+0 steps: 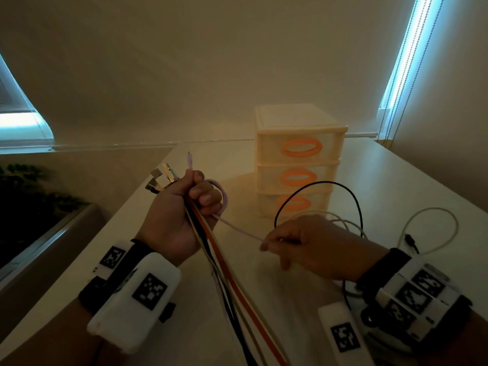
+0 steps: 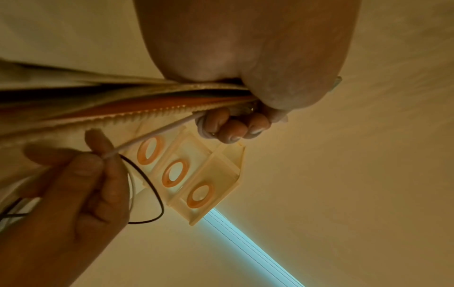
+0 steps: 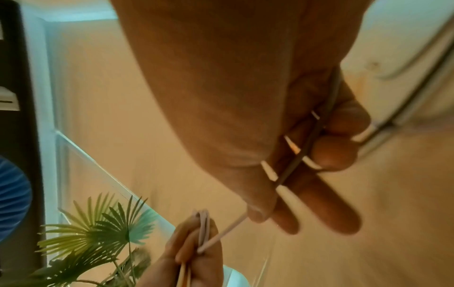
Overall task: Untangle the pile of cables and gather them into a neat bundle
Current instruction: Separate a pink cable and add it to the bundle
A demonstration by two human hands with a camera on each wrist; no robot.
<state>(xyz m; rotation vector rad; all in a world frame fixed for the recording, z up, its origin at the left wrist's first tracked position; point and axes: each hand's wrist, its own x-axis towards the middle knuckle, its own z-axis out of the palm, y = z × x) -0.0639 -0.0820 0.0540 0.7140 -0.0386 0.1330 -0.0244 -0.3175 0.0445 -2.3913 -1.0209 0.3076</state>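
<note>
Gripping a sheaf of straightened cables [image 1: 211, 249], the left hand [image 1: 174, 210] is clenched round them with plugs [image 1: 161, 178] sticking out above the fist, so the sorted ends stay lined up. From that fist a thin pale cable [image 1: 237, 229] stretches across to the right hand [image 1: 311, 247], whose thumb and forefinger pinch it, apparently drawing it taut to work it free. In the right wrist view, a black cable [image 3: 304, 149] and white strands also cross the right hand's curled fingers [image 3: 336, 153], so it is grasping more than one line. Just beyond it, a black loop [image 1: 343, 191] arcs up and a white cable [image 1: 433, 220] lies slack on the table [image 1: 396, 180], unsorted, I'd say. Farther back stands a drawer unit [image 1: 298, 159] with orange handles, near the wall.
</note>
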